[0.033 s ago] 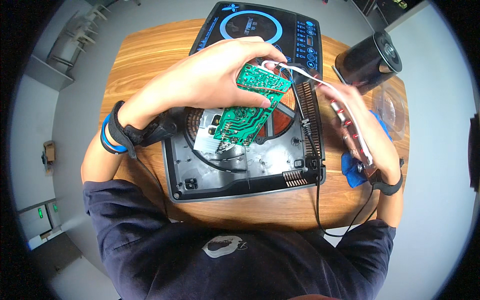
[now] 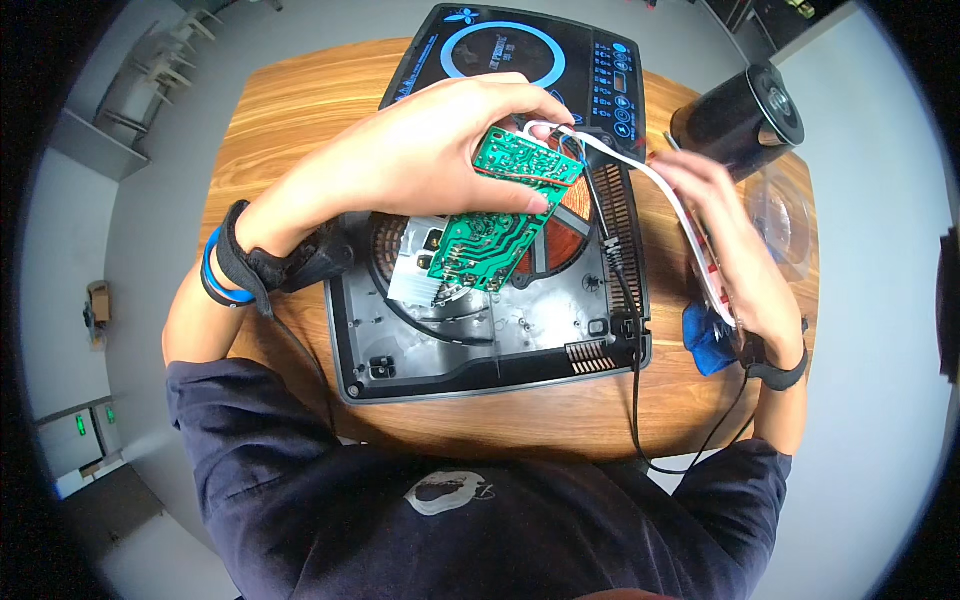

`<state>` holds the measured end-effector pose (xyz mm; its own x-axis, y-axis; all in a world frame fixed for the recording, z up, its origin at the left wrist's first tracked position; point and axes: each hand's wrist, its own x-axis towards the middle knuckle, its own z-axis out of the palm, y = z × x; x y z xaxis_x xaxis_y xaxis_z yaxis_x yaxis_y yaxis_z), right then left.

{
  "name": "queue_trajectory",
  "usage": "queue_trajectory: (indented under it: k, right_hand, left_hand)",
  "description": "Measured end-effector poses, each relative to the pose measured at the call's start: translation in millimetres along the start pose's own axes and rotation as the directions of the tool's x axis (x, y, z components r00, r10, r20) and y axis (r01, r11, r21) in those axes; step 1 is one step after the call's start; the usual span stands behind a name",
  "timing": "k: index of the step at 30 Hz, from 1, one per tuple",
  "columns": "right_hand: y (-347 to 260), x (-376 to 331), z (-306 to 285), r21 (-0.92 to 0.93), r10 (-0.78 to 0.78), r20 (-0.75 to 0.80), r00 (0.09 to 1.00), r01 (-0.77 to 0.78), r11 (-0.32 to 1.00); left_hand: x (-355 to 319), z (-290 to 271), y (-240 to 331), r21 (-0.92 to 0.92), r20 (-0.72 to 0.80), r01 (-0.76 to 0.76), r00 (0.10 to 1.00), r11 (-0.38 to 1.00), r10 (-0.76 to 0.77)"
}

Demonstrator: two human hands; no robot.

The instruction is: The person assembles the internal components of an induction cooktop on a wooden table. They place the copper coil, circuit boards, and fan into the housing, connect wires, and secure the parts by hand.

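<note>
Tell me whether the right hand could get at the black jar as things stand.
Probably yes. The right hand is just in front of the black jar with bare table between, though its fingers seem busy with the white cable.

— What's the left hand (image 2: 420,160) got?
— A small green board (image 2: 525,165), pinched above the opened cooker base (image 2: 480,330). A second board (image 2: 485,250) hangs tilted under it.
— And the right hand (image 2: 735,250)?
— Near the table's (image 2: 290,110) right edge, white ribbon cable (image 2: 660,185) across its fingers.
</note>
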<state>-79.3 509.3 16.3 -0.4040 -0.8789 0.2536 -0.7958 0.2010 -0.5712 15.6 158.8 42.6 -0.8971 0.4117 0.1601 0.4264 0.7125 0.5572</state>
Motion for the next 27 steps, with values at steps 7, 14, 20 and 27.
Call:
queue_trajectory:
  k: [7,14,20,27]
  right_hand:
    - [17,18,-16,-0.14,0.059,-0.102,0.993,-0.073,0.988]
    - [48,27,7,-0.151,0.077,-0.048,0.996,-0.084,0.985]
    - [-23,21,17,0.164,0.344,0.197,0.918,-0.377,0.912]
    - [-16,1,40,0.053,0.098,0.164,0.982,-0.108,0.993]
  left_hand:
    - [3,-8,2,-0.23,0.026,0.18,0.984,0.956,-0.179]
    - [-19,9,9,0.008,-0.048,0.212,0.976,0.977,-0.211]
    - [-27,44,44,0.334,-0.067,0.087,0.995,0.938,-0.068]
    - [-14,80,61,0.647,0.104,0.048,0.983,0.761,-0.151]
